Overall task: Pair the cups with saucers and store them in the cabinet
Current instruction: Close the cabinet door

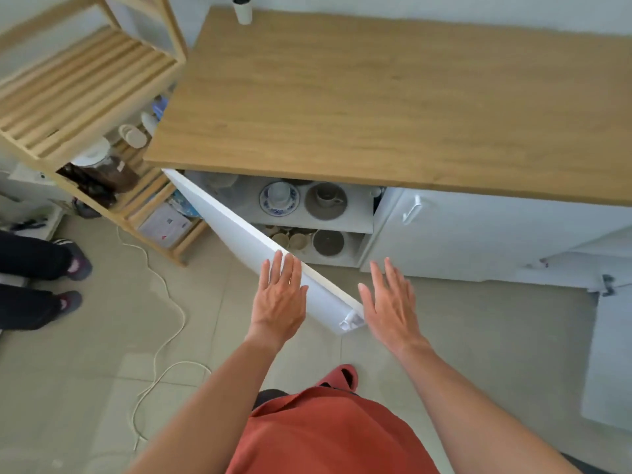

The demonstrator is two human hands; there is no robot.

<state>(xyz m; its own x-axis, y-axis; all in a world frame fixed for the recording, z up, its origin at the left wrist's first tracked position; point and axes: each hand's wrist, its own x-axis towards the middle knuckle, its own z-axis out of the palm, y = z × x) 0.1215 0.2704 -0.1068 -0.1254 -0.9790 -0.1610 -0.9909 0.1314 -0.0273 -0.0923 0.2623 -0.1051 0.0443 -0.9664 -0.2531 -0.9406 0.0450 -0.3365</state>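
Hands flat, fingers straight: left hand (278, 299) presses the open cabinet door (239, 227); right hand (390, 302) hovers just beside its edge, holding nothing.

Pale tiled floor (102, 371), slatted wooden shelf rack (85, 87) left of wooden countertop (376, 104), white wall (444, 8) behind

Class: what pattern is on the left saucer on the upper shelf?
Blue-and-white floral saucer, head view.

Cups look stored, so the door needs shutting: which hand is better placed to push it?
Left, probably. The left hand lies flat against the open cabinet door; the right hand hovers beyond its edge.
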